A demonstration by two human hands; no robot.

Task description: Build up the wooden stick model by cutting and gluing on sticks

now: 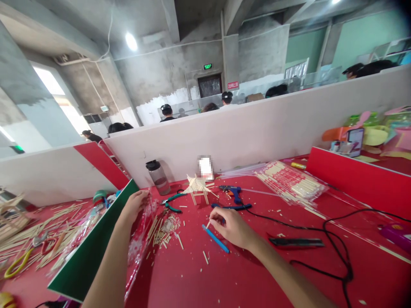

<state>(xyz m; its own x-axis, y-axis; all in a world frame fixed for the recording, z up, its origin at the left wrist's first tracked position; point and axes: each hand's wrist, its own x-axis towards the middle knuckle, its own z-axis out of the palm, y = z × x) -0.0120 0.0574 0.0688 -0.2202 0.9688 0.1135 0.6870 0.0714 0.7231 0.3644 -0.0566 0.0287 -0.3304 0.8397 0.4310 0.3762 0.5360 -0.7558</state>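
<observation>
While a short wooden stick (208, 224) is pinched by the fingers of the right hand (230, 227) near the end of a blue rod (216, 239), the left hand (136, 202) is held by plastic packaging (143, 227) toward the left edge of the desk (257, 280); whether anything is gripped there cannot be told. Near the back edge, a wooden stick model (197, 185) is flanked by pliers (176, 198) and a glue gun (236, 193).

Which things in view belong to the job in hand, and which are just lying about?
Likely in the job:
short stick in the right hand
stick model
glue gun
teal pliers
loose sticks
knife

Likely just lying about:
bottle
phone
</observation>
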